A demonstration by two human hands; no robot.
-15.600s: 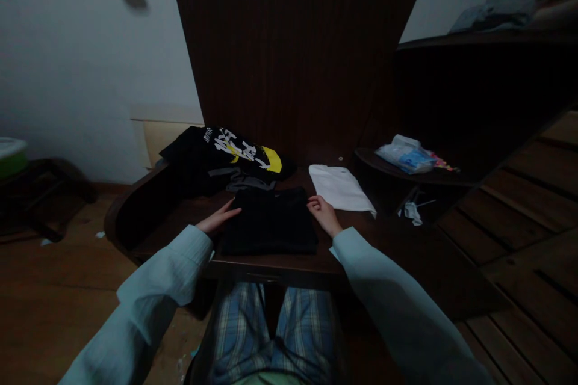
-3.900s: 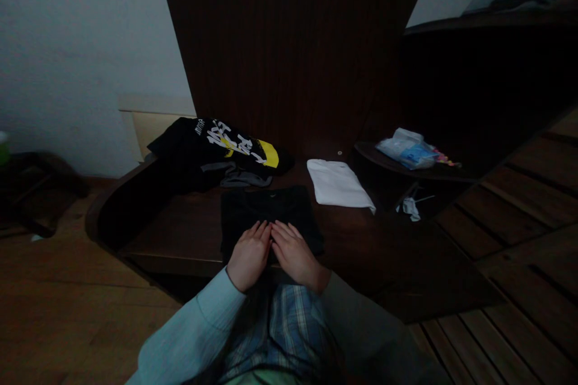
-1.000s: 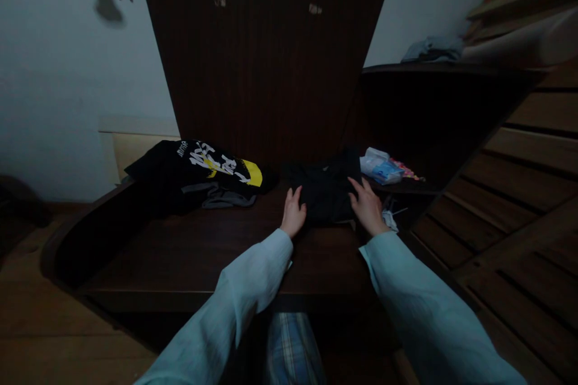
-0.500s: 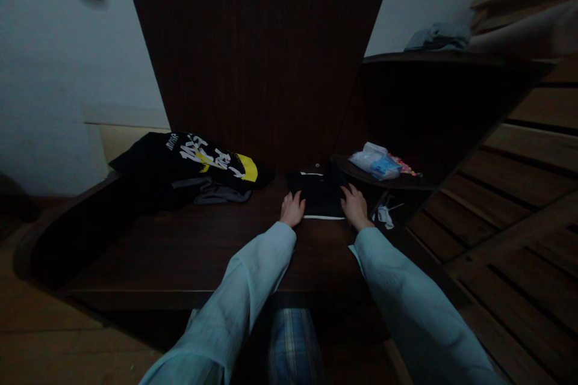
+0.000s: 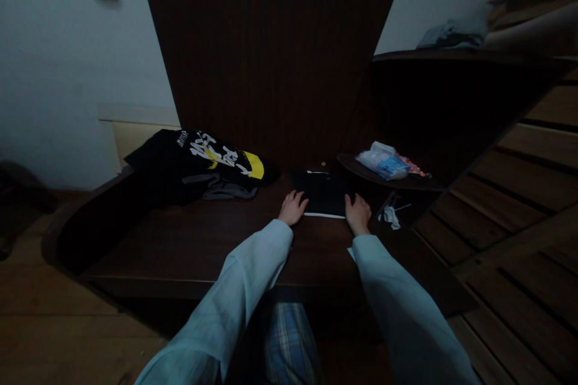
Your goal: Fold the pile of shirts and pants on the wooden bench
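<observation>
A folded black garment (image 5: pixel 321 194) lies on top of a folded white one, whose edge (image 5: pixel 324 215) shows beneath it, at the back of the dark wooden table (image 5: pixel 189 240). My left hand (image 5: pixel 292 207) rests at the black garment's left front corner with its fingers spread. My right hand (image 5: pixel 357 213) sits at the right front corner, fingers curled down onto the cloth edge. Both sleeves are pale blue.
A heap of black clothes with white and yellow print (image 5: pixel 205 162) lies at the table's back left. A small round shelf (image 5: pixel 356 163) to the right holds plastic packets (image 5: pixel 383 160). A dark wardrobe (image 5: pixel 271 60) stands behind. Wooden slats (image 5: pixel 510 204) run along the right.
The black garment, earlier folded at the table's front, was carried to the back and set down on the white one. In the last half second my hands drew slightly back toward its front corners.
</observation>
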